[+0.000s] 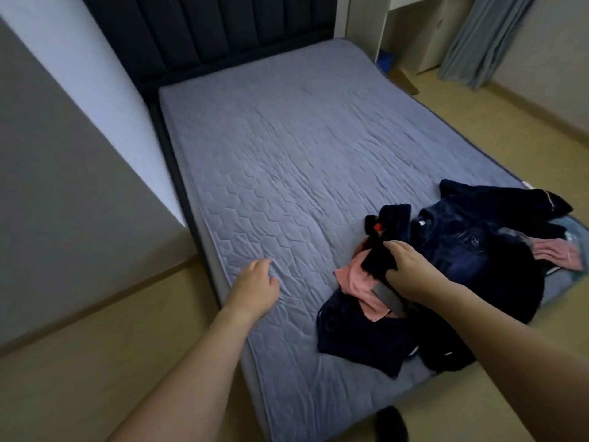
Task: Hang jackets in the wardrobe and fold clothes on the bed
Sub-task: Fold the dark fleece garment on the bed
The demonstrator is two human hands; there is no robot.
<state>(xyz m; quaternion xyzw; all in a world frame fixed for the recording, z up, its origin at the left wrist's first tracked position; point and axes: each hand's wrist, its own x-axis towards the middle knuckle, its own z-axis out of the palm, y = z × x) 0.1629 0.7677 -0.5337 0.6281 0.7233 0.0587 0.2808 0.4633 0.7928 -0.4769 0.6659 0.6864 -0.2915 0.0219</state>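
Quilted grey-blue mattress [287, 161] carries a heap of dark navy clothes [478, 250] at its near right corner. My right hand [411, 272] pinches a limp black garment [379, 250]; my left hand [255, 288] hovers slack. I judge it light, best taken by a hem.

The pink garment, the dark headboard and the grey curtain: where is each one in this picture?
pink garment [357, 277]: head view, on its fold left of the right hand.
dark headboard [223, 33]: head view, on a padded panel.
grey curtain [478, 36]: head view, on its hanging folds.
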